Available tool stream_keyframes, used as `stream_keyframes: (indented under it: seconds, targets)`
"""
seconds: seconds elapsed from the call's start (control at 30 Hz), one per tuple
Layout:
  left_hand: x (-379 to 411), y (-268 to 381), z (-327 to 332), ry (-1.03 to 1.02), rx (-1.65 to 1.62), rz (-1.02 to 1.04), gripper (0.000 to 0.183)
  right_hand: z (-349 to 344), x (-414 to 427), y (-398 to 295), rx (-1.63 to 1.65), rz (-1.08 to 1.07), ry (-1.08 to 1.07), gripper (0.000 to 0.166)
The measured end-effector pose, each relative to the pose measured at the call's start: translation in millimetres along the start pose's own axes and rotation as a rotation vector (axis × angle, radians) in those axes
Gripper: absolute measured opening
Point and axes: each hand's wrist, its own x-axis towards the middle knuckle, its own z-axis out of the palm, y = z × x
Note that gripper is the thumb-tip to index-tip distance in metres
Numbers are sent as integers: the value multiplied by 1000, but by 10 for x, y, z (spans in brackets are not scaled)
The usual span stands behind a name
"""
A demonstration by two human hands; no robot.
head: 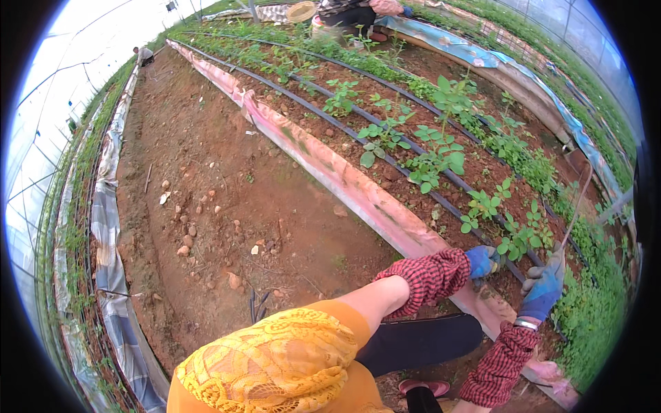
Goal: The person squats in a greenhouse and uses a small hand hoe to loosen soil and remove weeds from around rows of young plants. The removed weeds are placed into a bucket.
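Observation:
My left hand [483, 261], in a blue glove below a red-and-black checked sleeve, is low over the soil by a black drip hose [449, 205]. Its fingers are partly hidden, so I cannot tell whether they hold anything. Just beyond it stands a leafy young plant [522, 236]. My right hand [543, 285], also gloved in blue, is closed around the thin handle [579, 204] of what looks like a small hoe. The handle points away from me, and a dark metal blade [577, 159] shows at its far end. Low green weeds [594, 299] grow to the right of this hand.
A pink sheet-covered bed edge [351, 191] runs between the reddish dirt path [217, 155] and the planted bed. Stones [188, 240] lie on the path. One person [351, 15] crouches at the far bed beside a bucket; another [144, 55] is far down the path.

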Motion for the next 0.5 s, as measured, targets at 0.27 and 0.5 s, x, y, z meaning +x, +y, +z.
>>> stream_keyframes:
  seconds: [0.27,0.5]
  targets:
    - [-363,416,-6,88,-33,-145,41,-1327,-713,-407,-36,-133,224,41]
    - [-284,529,740,115,240,-208,24,-2240,-1302,341,247,84,426,41]
